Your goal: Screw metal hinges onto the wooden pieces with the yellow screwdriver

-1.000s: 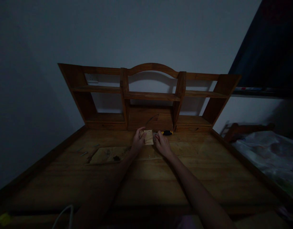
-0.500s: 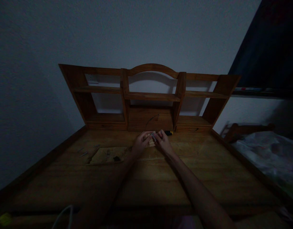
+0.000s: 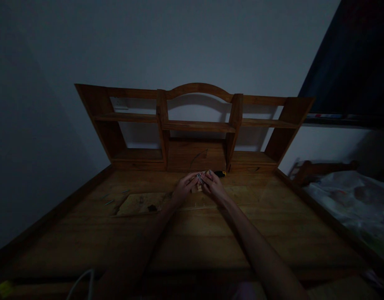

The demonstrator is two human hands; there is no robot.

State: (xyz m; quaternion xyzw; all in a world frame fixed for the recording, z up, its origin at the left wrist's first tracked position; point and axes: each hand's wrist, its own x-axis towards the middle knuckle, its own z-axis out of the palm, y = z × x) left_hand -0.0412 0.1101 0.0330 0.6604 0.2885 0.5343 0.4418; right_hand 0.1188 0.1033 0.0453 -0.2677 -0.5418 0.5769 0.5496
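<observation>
Both of my hands meet over the back middle of the wooden desk (image 3: 192,237). My left hand (image 3: 184,187) is closed, its fingertips pinching a small silvery metal piece (image 3: 200,178) from the left. From the right, my right hand (image 3: 214,186) grips the same metal piece with thumb and fingers. A small pale wooden block (image 3: 197,188) shows just below the fingertips, partly hidden by them. Just behind my right hand lies a black and yellow tool handle (image 3: 220,173); its other end is hidden. Dim light blurs the small details.
A wooden shelf unit (image 3: 198,126) rises along the desk's back. To the left lie a flat worn board (image 3: 132,204) with a dark scrap (image 3: 152,208) and thin metal pieces (image 3: 109,202). A white cable (image 3: 82,283) loops at the front left edge. Plastic-covered bedding (image 3: 351,200) lies right.
The metal piece has tilted slightly between my fingers, and my fingertips have shifted a little around it. The view has moved very slightly.
</observation>
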